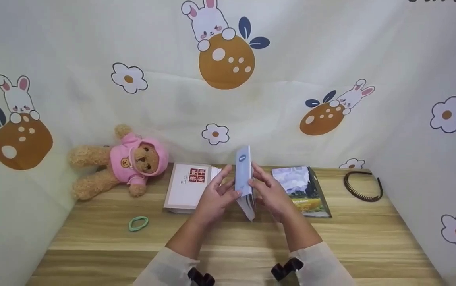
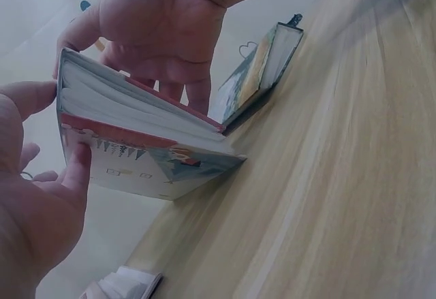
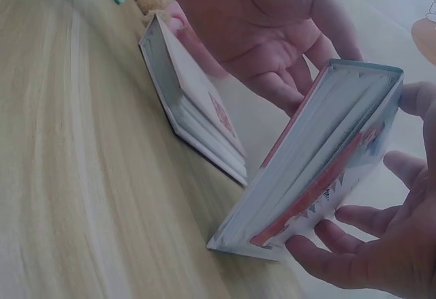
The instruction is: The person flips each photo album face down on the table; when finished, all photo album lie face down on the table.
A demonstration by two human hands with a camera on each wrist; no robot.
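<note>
A hardcover book [image 1: 243, 171] with a pale blue spine is held between both hands over the middle of the table, tilted, its spine raised. Its covers, edged with red on the inside, part slightly around the pages in the left wrist view. Against one cover lies my left hand [image 1: 214, 200], with fairly straight, spread fingers and the thumb near the spine. From the other side my right hand [image 1: 273, 198] presses lightly with extended fingers. The book's lower edge [image 2: 238, 159] comes down close to the wood tabletop.
A white book [image 1: 182, 190] with red square characters lies on the left, a book with a painted landscape cover [image 1: 307, 190] on the right. Farther out are a teddy bear in pink [image 1: 130, 161], a green hair tie [image 1: 138, 223] and a dark toothed headband [image 1: 357, 192]. Patterned cloth surrounds the table.
</note>
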